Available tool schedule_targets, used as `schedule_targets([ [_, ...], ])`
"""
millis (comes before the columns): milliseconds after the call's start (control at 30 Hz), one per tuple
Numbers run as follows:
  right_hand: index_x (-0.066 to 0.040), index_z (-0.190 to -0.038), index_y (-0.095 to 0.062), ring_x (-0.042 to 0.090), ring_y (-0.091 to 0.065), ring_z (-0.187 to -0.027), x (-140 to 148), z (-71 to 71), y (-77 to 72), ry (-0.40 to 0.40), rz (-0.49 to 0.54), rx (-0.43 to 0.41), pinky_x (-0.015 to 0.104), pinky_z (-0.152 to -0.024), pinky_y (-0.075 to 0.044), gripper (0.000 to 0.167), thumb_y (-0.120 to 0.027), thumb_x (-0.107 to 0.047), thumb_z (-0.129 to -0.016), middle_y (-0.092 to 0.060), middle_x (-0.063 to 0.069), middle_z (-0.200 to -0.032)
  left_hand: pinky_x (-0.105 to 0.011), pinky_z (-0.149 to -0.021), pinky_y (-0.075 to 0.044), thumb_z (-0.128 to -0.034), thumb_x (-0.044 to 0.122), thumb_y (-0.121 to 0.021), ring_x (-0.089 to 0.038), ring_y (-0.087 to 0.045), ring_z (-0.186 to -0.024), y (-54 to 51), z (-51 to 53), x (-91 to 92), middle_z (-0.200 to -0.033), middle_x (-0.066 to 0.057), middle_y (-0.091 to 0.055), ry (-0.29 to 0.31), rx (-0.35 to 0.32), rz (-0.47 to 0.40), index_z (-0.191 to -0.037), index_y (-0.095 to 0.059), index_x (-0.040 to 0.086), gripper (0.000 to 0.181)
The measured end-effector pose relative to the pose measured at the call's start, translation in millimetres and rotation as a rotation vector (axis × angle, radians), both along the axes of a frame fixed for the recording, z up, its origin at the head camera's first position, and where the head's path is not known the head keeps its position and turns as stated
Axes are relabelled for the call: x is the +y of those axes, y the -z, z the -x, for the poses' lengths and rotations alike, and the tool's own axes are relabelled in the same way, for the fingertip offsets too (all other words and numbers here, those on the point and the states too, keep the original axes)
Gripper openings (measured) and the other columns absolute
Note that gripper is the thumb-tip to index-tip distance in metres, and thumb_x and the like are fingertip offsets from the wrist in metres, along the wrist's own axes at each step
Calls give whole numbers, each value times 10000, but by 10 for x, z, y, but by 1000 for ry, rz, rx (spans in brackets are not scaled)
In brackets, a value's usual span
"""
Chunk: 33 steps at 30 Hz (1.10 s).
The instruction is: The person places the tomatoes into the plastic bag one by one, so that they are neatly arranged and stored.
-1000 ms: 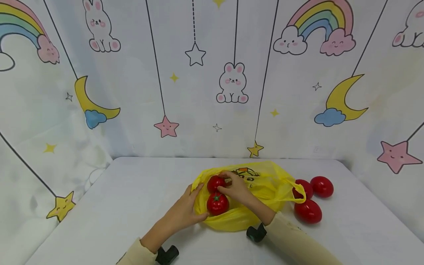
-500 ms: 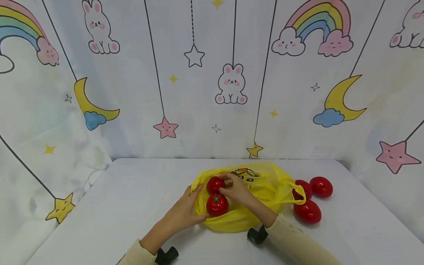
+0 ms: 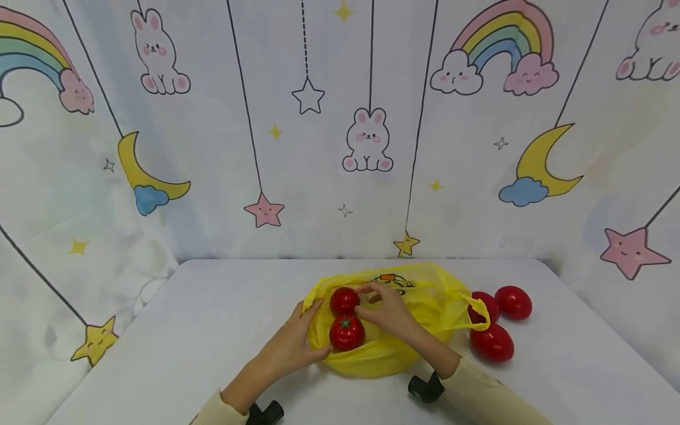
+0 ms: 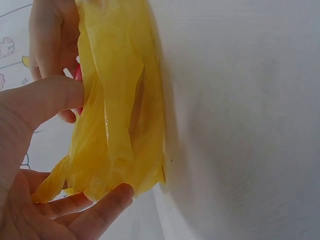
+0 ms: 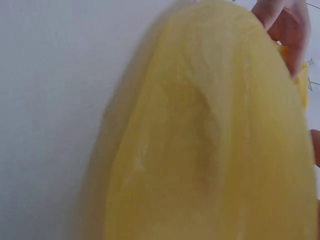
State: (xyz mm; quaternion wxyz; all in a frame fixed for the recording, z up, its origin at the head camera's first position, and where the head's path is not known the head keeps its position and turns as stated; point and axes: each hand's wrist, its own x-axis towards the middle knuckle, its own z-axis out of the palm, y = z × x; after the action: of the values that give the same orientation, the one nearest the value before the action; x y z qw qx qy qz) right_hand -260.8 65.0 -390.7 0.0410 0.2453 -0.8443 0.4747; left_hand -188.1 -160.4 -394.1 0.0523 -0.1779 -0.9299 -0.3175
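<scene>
A yellow plastic bag (image 3: 419, 298) lies on its side, its mouth facing left. Inside that mouth sit a glossy red tomato (image 3: 347, 335) with a green stem top and, just behind it, a second red tomato (image 3: 344, 300). My left hand (image 3: 289, 345) holds the bag's mouth; in the left wrist view its thumb lies along the rim and its fingers bear the yellow film (image 4: 115, 110). My right hand (image 3: 390, 310) is at the mouth beside the rear tomato, thumb and fingers spread apart. In the right wrist view the bag's side (image 5: 210, 125) hides most of that hand.
To the right of the bag, on the white table (image 3: 234, 295), lie three red rounded items: one at the back (image 3: 513, 303), one at the front (image 3: 491, 343), and one partly behind the bag's handle (image 3: 480, 319). A patterned curtain (image 3: 319, 147) stands behind the table.
My right hand's fingers have loosened from the rear tomato, and the hand and forearm have shifted slightly right. The left hand and both tomatoes keep their places. The head view tilts up slightly.
</scene>
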Motion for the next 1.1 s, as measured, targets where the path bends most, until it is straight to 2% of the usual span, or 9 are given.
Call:
schedule_targets([
  [100,-6,-1114,-663,366,-618,-1003,35,-63,-33,-9,8,13,417,-821,-565,303,-744,-127,-848,-642,168,-1147,-541,-934,-501,-789,304,-788,-404,-517,-1231,1,-21,-8,-1435,-277,-369,-8,5,-2,-1481,-350,-16,879],
  [333,-71,-1094,-683,362,-598,-1048,186,-212,-149,67,23,-8,370,-804,-555,259,-740,-164,-859,-639,78,-1161,-537,-906,-518,-782,288,-795,-404,-533,-1207,-5,-29,6,-1426,-290,-372,-8,20,3,-1476,-359,-18,875],
  [467,-89,-1095,-682,348,-591,-1064,337,-236,-202,105,12,-15,321,-814,-538,249,-735,-168,-865,-625,73,-1181,-525,-906,-523,-782,297,-793,-380,-543,-1193,6,-11,18,-1413,-275,-387,-19,18,9,-1478,-362,-8,874],
  [700,-76,-1129,-670,333,-610,-1062,610,-279,-254,150,6,14,341,-839,-562,286,-729,-182,-870,-628,106,-1195,-527,-920,-515,-777,301,-798,-369,-547,-1186,12,9,26,-1410,-267,-395,-37,23,0,-1473,-372,-8,872],
  [1000,-37,-1135,-647,268,-616,-1051,940,-385,-329,264,120,-49,189,-840,-531,325,-731,-217,-878,-646,131,-1161,-536,-919,-514,-775,313,-800,-380,-549,-1181,21,14,34,-1411,-275,-395,-48,11,4,-1477,-373,0,880],
  [1100,-44,-1147,-643,234,-612,-1040,1055,-435,-370,297,119,-45,145,-825,-510,339,-728,-238,-882,-637,123,-1175,-532,-908,-521,-772,311,-801,-376,-556,-1168,27,17,45,-1408,-275,-398,-49,9,7,-1475,-376,1,878],
])
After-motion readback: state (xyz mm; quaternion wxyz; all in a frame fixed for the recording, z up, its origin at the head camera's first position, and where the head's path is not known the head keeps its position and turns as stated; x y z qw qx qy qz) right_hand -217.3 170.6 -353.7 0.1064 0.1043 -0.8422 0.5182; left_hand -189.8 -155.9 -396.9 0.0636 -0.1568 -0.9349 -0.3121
